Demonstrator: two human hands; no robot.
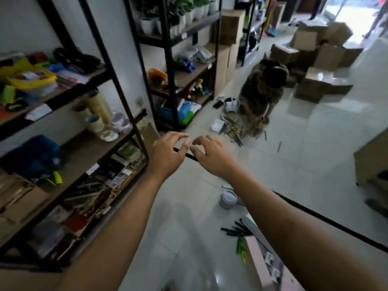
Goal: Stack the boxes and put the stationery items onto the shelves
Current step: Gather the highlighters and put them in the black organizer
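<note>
My left hand (168, 153) and my right hand (211, 157) reach forward side by side over the tiled floor, fingers spread and loosely curled, fingertips nearly meeting. Neither hand plainly holds anything. A thin black strip (327, 221) runs under both hands and off to the right edge; I cannot tell whether a hand touches it. The black-framed shelves (84, 148) on my left hold stationery, tape rolls and packets. Black pens (236, 228) lie on the floor near my right forearm. Cardboard boxes (321, 82) are piled at the far right.
A person (262, 89) crouches ahead over a heap of pens (235, 129) on the floor. A small round tin (227, 198) stands between my arms. A pink box (255, 259) lies at the bottom right, and a brown carton (371, 162) stands at the right edge.
</note>
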